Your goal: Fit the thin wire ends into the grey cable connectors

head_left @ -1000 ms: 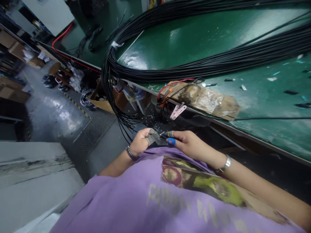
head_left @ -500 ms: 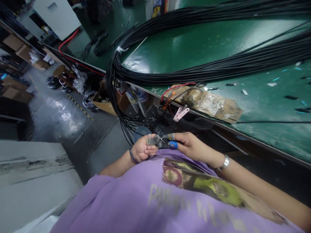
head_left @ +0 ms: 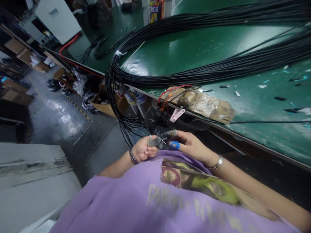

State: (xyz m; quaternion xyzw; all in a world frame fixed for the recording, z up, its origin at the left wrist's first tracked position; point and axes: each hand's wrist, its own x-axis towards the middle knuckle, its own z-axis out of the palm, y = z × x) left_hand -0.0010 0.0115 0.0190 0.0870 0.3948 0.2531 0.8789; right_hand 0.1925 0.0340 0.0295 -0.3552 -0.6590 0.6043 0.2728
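Note:
My left hand is closed in a pinch, its thumb in a grey finger cover, on the end of a thin black cable. Fine bare wire strands stick out from that pinch towards my right hand. My right hand is held close by, with a grey cover on the index finger and blue tape on the thumb. Its thumb and index finger are apart, just beside the strands, and I see nothing held between them. Several black cables hang from the table edge down to my left hand.
A thick bundle of black cables loops over the green table. Near its edge lie a taped piece of cardboard and a pink clip. Scraps are scattered at right. Under the table stand a cardboard box and a stool.
My right thumb and index finger have parted from around the wire strands. My left hand keeps its pinch in nearly the same place. The view has shifted slightly.

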